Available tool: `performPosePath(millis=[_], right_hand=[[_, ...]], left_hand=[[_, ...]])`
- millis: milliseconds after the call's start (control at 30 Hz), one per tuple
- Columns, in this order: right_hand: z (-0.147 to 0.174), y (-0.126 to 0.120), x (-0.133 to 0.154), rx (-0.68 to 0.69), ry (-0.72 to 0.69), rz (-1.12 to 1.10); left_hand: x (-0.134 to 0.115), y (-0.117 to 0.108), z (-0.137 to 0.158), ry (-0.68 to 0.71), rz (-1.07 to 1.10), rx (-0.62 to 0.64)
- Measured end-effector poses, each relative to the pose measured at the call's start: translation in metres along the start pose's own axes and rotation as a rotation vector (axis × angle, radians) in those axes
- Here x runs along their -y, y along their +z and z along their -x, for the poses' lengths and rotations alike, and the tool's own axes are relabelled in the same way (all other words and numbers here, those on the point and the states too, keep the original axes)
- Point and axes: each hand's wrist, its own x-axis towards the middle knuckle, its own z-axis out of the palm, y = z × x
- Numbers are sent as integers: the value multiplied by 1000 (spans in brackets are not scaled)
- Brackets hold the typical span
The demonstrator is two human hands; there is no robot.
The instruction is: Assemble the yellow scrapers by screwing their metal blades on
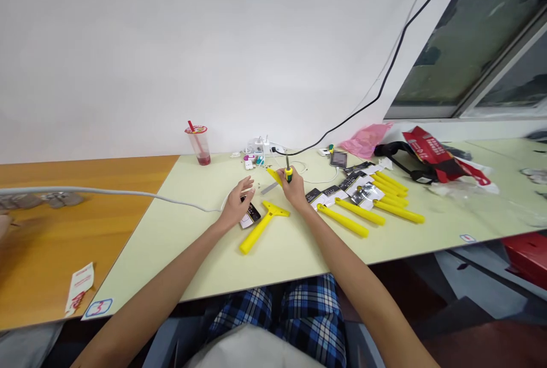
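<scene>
My right hand (294, 188) is closed around a small screwdriver (289, 174) with a yellow and dark green handle, its shaft pointing up. A flat yellow plastic piece (273, 175) sticks out from the same hand on the left. My left hand (236, 203) is open with its fingers apart, over the edge of a black and white packet (250, 214). Between my hands a yellow scraper handle (258, 230) with a wide T-shaped head lies on the table. Behind it lies a thin grey metal strip (269, 188).
To the right lie several yellow-handled scrapers (344, 221) with black and white packets. A cup with a straw (200, 146) stands at the back left, near a power strip (262, 146). A grey cable (128, 192) crosses the left side. A red bag (436, 154) sits far right.
</scene>
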Motion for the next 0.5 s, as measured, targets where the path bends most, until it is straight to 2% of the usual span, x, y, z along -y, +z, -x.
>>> performPosePath(millis=[100, 233, 333, 500], right_hand=[[2, 5, 5, -99, 171, -329], [6, 9, 11, -27, 427, -685], [11, 9, 14, 46, 524, -747], [17, 9, 18, 136, 601, -811]], left_hand=[[2, -1, 4, 1, -26, -14], [-2, 1, 7, 79, -84, -17], [-5, 2, 8, 143, -135, -9], [-10, 2, 9, 105, -184, 33]])
